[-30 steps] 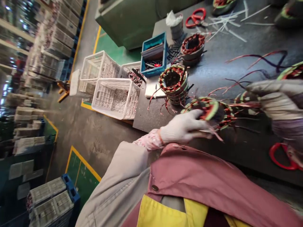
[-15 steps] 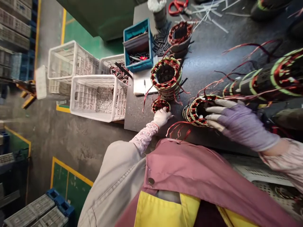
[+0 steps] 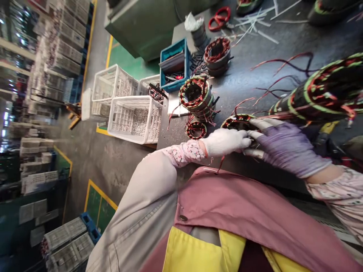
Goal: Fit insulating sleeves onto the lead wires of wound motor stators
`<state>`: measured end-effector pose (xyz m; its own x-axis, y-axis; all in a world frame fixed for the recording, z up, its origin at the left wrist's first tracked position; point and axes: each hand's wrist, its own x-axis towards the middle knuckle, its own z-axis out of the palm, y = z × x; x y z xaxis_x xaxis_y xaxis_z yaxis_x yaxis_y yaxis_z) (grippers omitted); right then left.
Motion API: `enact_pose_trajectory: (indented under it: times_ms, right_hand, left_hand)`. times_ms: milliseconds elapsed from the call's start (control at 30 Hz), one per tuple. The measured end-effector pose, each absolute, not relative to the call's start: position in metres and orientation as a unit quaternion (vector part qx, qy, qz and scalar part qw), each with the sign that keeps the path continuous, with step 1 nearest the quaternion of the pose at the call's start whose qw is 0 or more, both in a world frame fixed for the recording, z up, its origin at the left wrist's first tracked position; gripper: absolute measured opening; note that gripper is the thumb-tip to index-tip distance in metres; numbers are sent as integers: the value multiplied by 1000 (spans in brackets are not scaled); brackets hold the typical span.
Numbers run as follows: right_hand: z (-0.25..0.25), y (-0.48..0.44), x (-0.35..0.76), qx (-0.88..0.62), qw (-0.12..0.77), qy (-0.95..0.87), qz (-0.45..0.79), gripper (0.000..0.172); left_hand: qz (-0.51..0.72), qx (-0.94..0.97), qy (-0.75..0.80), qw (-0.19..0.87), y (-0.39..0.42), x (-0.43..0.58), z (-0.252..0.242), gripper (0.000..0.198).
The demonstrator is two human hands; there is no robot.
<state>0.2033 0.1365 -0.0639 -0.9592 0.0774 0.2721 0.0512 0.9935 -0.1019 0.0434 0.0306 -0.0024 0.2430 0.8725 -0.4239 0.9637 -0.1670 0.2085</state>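
Observation:
A motor stator (image 3: 236, 120) with red windings and pale green lacing lies at the bench's front edge, largely covered by both hands. My white-gloved left hand (image 3: 227, 142) is closed at its near side, fingertips meeting those of the other hand. From the right, my right hand (image 3: 289, 147), in a purple and white glove, has its fingers curled round the stator's rim. Below the left hand hangs a red lead wire (image 3: 221, 163). A small wound ring (image 3: 195, 130) rests left of the hands, beside a stack of stators (image 3: 197, 96).
Further right lies a row of stators (image 3: 314, 90) with loose leads. Behind are a grey-based stator (image 3: 217, 56), red scissors (image 3: 219, 19), white strips (image 3: 255, 22) and a blue bin (image 3: 175, 65). White crates (image 3: 132, 119) stand off the bench's left edge.
My left hand has left the small wound ring and moved right to the stator at my right hand. The right hand stays on that stator. The camera view has shifted.

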Motion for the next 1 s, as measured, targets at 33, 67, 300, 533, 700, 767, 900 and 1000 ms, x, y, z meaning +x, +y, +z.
enact_pose_trajectory:
  times_ms: [33,67,300,533,700,767,900,1000]
  right_hand:
    - [-63,135,202,-37,134,-989,46,51]
    - [-61,134,201,-45,127,-990,46,49]
    - [-57,126,198,-87,108,-988,74,45]
    - [-54,122,197,-110,80,-985,101,36]
    - [-53,119,189,-163,13,-976,145,40]
    - [-52,120,190,-133,32,-982,126,41]
    - [-42,126,188,-107,80,-983,124,44]
    - [-28,131,171,-177,60,-974,132,49]
  left_hand:
    - [-96,757,599,242,36,38,-4,31]
    - [-86,751,599,263,39,32,-3,32]
    - [-208,669,669,248,53,46,15,40]
    - [-201,656,655,317,57,65,22,31]
    - [3,688,643,336,50,58,31,42]
    - [5,649,720,245,52,39,33,40]
    - [-141,641,734,174,59,4,25,36]
    - [-159,647,729,159,58,-2,15,39]
